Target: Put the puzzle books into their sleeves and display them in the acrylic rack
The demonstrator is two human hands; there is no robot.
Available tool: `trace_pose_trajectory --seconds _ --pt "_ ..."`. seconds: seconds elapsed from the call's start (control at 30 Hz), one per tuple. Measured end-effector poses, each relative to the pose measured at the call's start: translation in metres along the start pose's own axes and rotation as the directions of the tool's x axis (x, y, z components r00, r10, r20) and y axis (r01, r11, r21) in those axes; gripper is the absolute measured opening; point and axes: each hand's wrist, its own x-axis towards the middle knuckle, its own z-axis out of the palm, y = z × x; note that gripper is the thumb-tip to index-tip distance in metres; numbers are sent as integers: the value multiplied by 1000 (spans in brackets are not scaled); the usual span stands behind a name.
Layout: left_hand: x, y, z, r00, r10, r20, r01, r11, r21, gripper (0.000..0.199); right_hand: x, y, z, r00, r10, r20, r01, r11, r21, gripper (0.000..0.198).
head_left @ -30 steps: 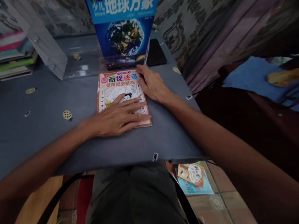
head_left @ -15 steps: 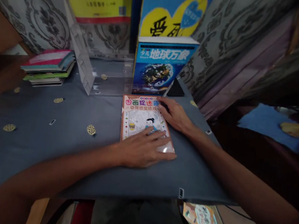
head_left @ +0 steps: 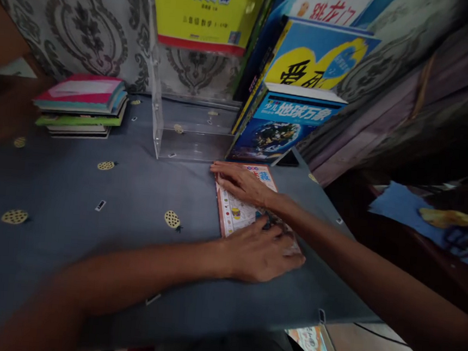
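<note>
A picture puzzle book (head_left: 227,218) with an orange-brown border and coloured title characters lies flat on the table, partly covered by both hands. Across its lower part rests my left hand (head_left: 263,252), palm down with fingers spread. My right hand (head_left: 243,183) lies over the upper left of the cover, fingers stretched toward the top left corner. Just behind the book stands a blue book with an earth picture (head_left: 278,135), at the front of a clear acrylic rack (head_left: 159,120).
A blue and yellow book (head_left: 310,56) and a yellow workbook (head_left: 203,14) stand in the rack. At the back left sits a stack of books (head_left: 82,105). More books (head_left: 311,346) lie below the table's front edge. A dark flat object (head_left: 288,158) is beside the rack.
My right hand has moved from the book's top right edge across to its upper left. My left hand stays on the lower cover. The view has shifted, showing more of the rack.
</note>
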Motion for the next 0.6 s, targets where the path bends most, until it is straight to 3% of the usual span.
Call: trace_pose_trajectory --seconds 0.23,0.4,0.5,0.6 --pt "0 -3 -2 999 29 -18 -29 999 -39 32 -3 0 -3 997 72 22 -75 985 154 43" --pt "-2 0 -10 966 210 -152 -214 977 -9 22 -31 -26 -18 984 159 78 -175 935 307 41" --pt "-3 5 -17 937 288 -198 -293 956 3 26 -52 -42 -18 985 149 86 -168 936 308 40" --pt "-5 7 -30 948 226 -225 -235 972 -13 36 -71 -52 -5 990 142 1 -139 965 222 38"
